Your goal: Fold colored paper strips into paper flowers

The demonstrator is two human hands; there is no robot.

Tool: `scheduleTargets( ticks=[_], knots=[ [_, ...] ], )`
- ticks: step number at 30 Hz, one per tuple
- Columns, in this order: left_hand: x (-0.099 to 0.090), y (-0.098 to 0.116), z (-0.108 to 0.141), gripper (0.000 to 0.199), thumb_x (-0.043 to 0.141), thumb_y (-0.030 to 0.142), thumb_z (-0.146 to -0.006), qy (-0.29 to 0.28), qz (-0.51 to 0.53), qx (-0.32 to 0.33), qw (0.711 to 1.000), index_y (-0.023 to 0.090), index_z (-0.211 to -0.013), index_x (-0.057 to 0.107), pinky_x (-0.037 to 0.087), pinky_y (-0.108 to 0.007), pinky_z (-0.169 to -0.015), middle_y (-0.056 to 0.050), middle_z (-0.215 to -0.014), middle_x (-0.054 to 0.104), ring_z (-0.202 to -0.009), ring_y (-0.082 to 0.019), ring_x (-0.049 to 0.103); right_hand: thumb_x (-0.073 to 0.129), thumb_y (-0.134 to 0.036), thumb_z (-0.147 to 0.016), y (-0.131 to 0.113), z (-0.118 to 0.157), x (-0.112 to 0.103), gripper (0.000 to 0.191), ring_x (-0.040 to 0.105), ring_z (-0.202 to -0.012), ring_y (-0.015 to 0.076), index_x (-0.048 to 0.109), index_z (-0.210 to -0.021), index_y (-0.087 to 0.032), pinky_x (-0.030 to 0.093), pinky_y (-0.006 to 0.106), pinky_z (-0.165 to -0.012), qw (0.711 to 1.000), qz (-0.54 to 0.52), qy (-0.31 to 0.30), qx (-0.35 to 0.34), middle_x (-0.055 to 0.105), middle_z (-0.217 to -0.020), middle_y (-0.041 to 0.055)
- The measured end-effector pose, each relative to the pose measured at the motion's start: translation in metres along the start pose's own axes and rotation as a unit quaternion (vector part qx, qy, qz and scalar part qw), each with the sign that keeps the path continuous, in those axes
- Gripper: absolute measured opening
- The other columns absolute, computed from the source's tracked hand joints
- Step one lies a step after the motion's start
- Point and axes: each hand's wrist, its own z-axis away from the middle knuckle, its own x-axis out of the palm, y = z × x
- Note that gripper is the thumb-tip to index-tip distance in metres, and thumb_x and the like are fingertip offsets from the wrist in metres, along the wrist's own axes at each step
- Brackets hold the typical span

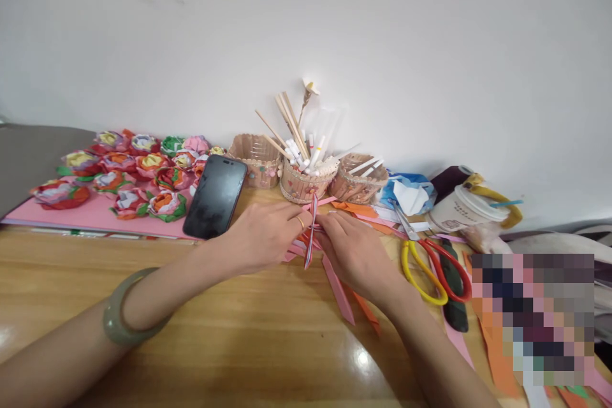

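Above the middle of the table, a narrow bundle of folded paper with white, purple and red edges stands nearly upright between my hands. My left hand, with a ring on one finger, closes on its left side. From the right, my right hand pinches the same bundle near its middle. My fingertips are partly hidden behind the paper and my knuckles. Pink paper strips and orange ones lie under and beyond my hands.
Paper flowers cover a pink sheet at left, beside a leaning phone. Decorated baskets with sticks and markers stand against the wall. At right are scissors, a lidded paper cup and more strips.
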Motion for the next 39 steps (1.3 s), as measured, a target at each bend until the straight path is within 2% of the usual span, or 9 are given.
scheduleTargets(
  ticks=[5,10,16,19,25,29,33,35,39],
  knots=[
    [-0.001,-0.005,0.002,0.022,0.044,0.015,-0.083,-0.009,0.078,0.0,0.997,0.016,-0.102,0.054,0.049,-0.026,-0.065,-0.005,-0.082,0.067,-0.076,-0.017,0.064,0.034,-0.008,-0.089,0.005,0.003,-0.004,0.024,0.046,-0.059,0.0147,0.056,-0.085,-0.016,0.033,0.024,-0.053,0.999,-0.021,0.017,-0.018,0.055,-0.066,0.0027],
    [-0.001,-0.006,0.001,0.018,0.042,0.013,-0.082,0.006,0.109,0.022,0.994,0.016,-0.093,0.056,0.047,-0.024,-0.06,-0.004,-0.08,0.067,-0.072,-0.016,0.063,0.033,-0.004,-0.085,0.008,0.004,-0.005,0.027,0.04,-0.052,0.0123,0.057,-0.081,-0.017,0.028,0.023,-0.05,0.995,-0.045,0.06,-0.066,0.049,-0.059,-0.0005],
    [0.0,-0.007,-0.004,0.021,0.038,0.018,-0.09,0.037,0.13,-0.005,0.991,0.015,-0.103,0.055,0.049,-0.024,-0.07,-0.004,-0.086,0.068,-0.08,-0.014,0.064,0.038,-0.015,-0.091,0.011,0.002,-0.002,0.021,0.051,-0.06,0.0136,0.059,-0.089,-0.014,0.034,0.022,-0.053,0.997,-0.065,0.037,0.002,0.058,-0.069,0.0044],
    [0.002,-0.011,-0.003,0.021,0.038,0.021,-0.091,0.068,0.133,-0.011,0.989,0.015,-0.093,0.057,0.049,-0.023,-0.066,-0.004,-0.079,0.068,-0.074,-0.014,0.064,0.045,-0.024,-0.091,0.014,0.003,-0.001,0.02,0.052,-0.058,0.0123,0.06,-0.08,-0.016,0.034,0.021,-0.053,0.996,-0.081,0.043,0.021,0.06,-0.067,0.0031],
    [0.003,-0.018,0.003,0.022,0.041,0.021,-0.09,0.114,0.156,0.027,0.981,0.014,-0.085,0.06,0.048,-0.022,-0.065,-0.005,-0.077,0.07,-0.071,-0.013,0.064,0.046,-0.027,-0.092,0.02,0.007,-0.003,0.024,0.053,-0.055,0.0123,0.06,-0.077,-0.015,0.035,0.021,-0.053,0.993,-0.101,0.062,-0.02,0.06,-0.062,0.0029],
    [-0.003,-0.023,0.002,0.026,0.043,0.031,-0.09,0.085,0.176,-0.006,0.981,0.015,-0.082,0.063,0.046,-0.022,-0.063,-0.003,-0.073,0.069,-0.066,-0.012,0.062,0.042,-0.026,-0.093,0.021,0.004,-0.005,0.025,0.051,-0.055,0.0123,0.057,-0.076,-0.016,0.036,0.021,-0.053,0.99,-0.125,0.064,-0.017,0.058,-0.062,0.0026],
    [-0.006,-0.028,0.002,0.027,0.038,0.027,-0.092,0.023,0.197,-0.057,0.979,0.016,-0.098,0.062,0.047,-0.024,-0.07,-0.005,-0.084,0.069,-0.078,-0.013,0.062,0.038,-0.022,-0.094,0.024,0.001,-0.004,0.021,0.054,-0.063,0.0136,0.056,-0.085,-0.016,0.039,0.021,-0.057,0.987,-0.157,0.04,0.02,0.061,-0.072,0.0048],
    [-0.006,-0.029,0.003,0.028,0.037,0.025,-0.092,0.007,0.212,-0.063,0.975,0.015,-0.103,0.06,0.046,-0.024,-0.071,-0.005,-0.085,0.069,-0.079,-0.013,0.062,0.037,-0.02,-0.093,0.026,0.002,-0.004,0.021,0.051,-0.06,0.013,0.054,-0.081,-0.016,0.037,0.021,-0.056,0.986,-0.156,0.04,0.028,0.058,-0.068,0.003],
    [-0.004,-0.028,0.005,0.028,0.038,0.027,-0.092,0.016,0.215,-0.063,0.975,0.013,-0.095,0.062,0.045,-0.022,-0.064,-0.004,-0.074,0.068,-0.067,-0.013,0.061,0.039,-0.023,-0.093,0.03,0.003,-0.004,0.029,0.04,-0.049,0.0102,0.047,-0.065,-0.018,0.03,0.02,-0.049,0.988,-0.145,0.044,0.009,0.044,-0.055,-0.0028]
  ],
)
